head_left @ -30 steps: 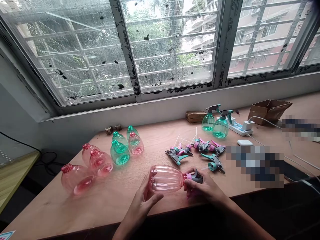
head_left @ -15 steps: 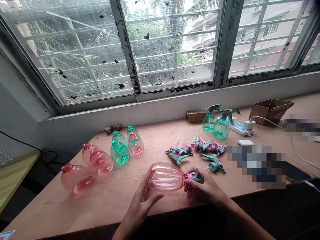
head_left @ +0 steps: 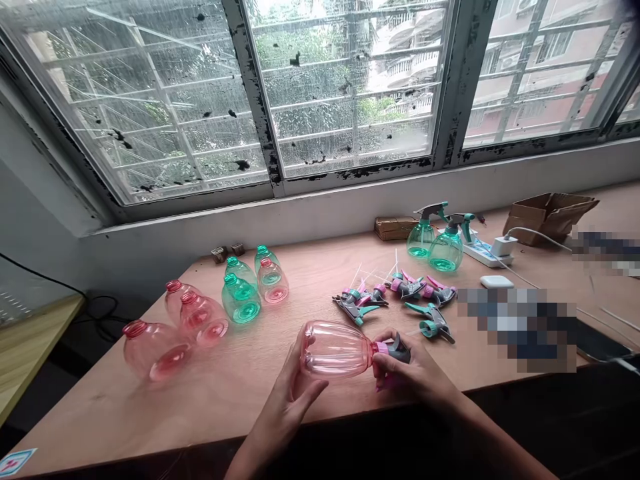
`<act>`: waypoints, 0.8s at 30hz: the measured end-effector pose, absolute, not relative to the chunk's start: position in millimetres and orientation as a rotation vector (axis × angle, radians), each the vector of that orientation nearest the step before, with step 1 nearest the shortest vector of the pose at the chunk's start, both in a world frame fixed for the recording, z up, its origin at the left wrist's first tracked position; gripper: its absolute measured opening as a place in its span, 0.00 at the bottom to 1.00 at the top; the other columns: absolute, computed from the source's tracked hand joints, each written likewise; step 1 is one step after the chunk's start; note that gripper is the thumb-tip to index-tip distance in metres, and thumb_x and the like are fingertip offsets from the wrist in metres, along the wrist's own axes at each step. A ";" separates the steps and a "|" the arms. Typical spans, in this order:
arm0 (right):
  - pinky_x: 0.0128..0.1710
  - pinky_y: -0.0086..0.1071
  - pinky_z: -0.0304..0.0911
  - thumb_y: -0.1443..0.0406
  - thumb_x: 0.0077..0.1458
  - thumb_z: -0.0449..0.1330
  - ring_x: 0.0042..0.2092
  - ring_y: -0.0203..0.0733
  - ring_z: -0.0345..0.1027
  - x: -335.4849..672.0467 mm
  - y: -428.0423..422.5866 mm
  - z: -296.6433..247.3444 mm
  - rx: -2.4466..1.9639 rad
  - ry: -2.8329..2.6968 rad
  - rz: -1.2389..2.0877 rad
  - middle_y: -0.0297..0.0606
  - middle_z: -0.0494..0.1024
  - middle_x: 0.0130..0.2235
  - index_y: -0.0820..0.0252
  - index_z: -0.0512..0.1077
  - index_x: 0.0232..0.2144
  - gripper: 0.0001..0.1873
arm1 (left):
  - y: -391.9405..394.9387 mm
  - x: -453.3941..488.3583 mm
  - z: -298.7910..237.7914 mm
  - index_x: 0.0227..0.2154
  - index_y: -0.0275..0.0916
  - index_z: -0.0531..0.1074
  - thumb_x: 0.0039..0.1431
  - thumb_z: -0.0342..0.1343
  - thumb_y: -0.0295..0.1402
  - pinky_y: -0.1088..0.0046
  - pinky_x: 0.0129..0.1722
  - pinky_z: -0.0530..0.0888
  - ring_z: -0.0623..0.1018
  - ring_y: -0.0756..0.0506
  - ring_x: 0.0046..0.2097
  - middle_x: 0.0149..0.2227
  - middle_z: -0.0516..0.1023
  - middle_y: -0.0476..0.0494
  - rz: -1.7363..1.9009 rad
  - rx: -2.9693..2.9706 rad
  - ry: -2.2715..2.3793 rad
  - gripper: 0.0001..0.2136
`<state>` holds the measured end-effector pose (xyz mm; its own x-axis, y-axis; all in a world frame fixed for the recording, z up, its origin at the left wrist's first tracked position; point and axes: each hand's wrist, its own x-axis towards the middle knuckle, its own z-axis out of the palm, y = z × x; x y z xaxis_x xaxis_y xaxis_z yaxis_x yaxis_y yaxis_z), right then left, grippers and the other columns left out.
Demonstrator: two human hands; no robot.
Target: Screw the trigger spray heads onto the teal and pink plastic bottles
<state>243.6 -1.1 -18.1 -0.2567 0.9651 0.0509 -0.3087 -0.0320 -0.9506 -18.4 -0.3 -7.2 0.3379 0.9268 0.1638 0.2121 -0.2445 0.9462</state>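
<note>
A clear pink bottle (head_left: 336, 349) lies sideways just above the wooden table (head_left: 210, 400), its base pointing left. My left hand (head_left: 295, 393) cups the bottle's base with fingers curled round it. My right hand (head_left: 413, 377) is closed on the grey and pink spray head (head_left: 395, 349) seated on the bottle's neck. Loose spray heads (head_left: 395, 300) in grey, pink and teal lie just beyond my hands.
Several uncapped pink bottles (head_left: 173, 327) and teal bottles (head_left: 243, 293) stand at the left. Two teal bottles with spray heads (head_left: 435, 240) stand at the back right near a power strip (head_left: 487, 252) and a cardboard box (head_left: 550, 210). A blurred patch covers the right.
The bottle and both hands have risen slightly and shifted a little right; the grip is the same. The camera has tilted down a bit.
</note>
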 end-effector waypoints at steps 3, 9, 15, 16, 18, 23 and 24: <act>0.28 0.33 0.74 0.56 0.54 0.69 0.26 0.37 0.74 242.9 -3.0 -15.4 -0.855 -1.206 1.495 0.32 0.79 0.25 0.60 0.69 0.38 0.18 | -1.5 -19.0 -6.4 0.69 0.49 0.44 0.58 0.63 0.43 0.52 0.70 0.48 0.56 0.35 0.70 0.70 0.55 0.41 0.965 1.659 1.033 0.42; 0.29 0.33 0.75 0.56 0.52 0.71 0.27 0.39 0.76 243.5 -4.6 -17.5 -0.907 -1.275 1.414 0.31 0.79 0.27 0.60 0.70 0.38 0.19 | 3.6 -17.4 -5.1 0.69 0.47 0.48 0.59 0.63 0.40 0.54 0.69 0.52 0.57 0.35 0.70 0.70 0.56 0.40 0.944 1.533 0.961 0.39; 0.29 0.32 0.75 0.55 0.55 0.68 0.26 0.40 0.76 242.9 -1.9 -22.5 -0.900 -1.340 1.340 0.31 0.79 0.25 0.59 0.68 0.39 0.17 | 2.0 -17.9 -9.5 0.69 0.54 0.45 0.59 0.64 0.38 0.55 0.70 0.49 0.57 0.37 0.69 0.68 0.59 0.44 0.980 1.604 1.005 0.41; 0.28 0.33 0.75 0.55 0.56 0.67 0.26 0.41 0.77 242.5 -2.3 -23.1 -0.914 -1.395 1.272 0.32 0.79 0.26 0.58 0.68 0.38 0.16 | 1.8 -18.8 -9.5 0.69 0.53 0.46 0.56 0.66 0.39 0.55 0.70 0.48 0.58 0.37 0.69 0.67 0.62 0.43 0.969 1.616 1.023 0.43; 0.28 0.34 0.74 0.55 0.57 0.66 0.28 0.43 0.78 241.5 -5.2 -22.8 -0.915 -1.607 0.961 0.36 0.81 0.29 0.59 0.69 0.40 0.16 | 1.6 -19.8 -8.2 0.68 0.51 0.51 0.51 0.69 0.44 0.54 0.69 0.51 0.59 0.34 0.68 0.66 0.64 0.41 0.990 1.582 0.985 0.44; 0.25 0.34 0.69 0.59 0.59 0.66 0.25 0.45 0.77 235.7 -25.1 -10.1 -0.564 -2.091 0.061 0.41 0.82 0.28 0.63 0.67 0.48 0.20 | -7.2 -11.1 10.2 0.58 0.44 0.69 0.48 0.59 0.63 0.55 0.56 0.71 0.67 0.28 0.62 0.62 0.69 0.35 1.170 1.210 0.872 0.39; 0.25 0.33 0.68 0.58 0.59 0.65 0.25 0.45 0.76 234.1 -29.8 -7.4 -0.516 -2.093 0.025 0.41 0.82 0.27 0.64 0.66 0.49 0.21 | -11.6 -7.9 16.0 0.56 0.43 0.70 0.51 0.58 0.60 0.57 0.53 0.73 0.69 0.29 0.60 0.60 0.71 0.35 1.191 1.158 0.919 0.35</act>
<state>234.1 -29.8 -7.4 -0.4634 0.3701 0.8052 0.3508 0.9110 -0.2169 -7.9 -11.6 16.0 0.1699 0.9843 0.0474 -0.2032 -0.0121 0.9791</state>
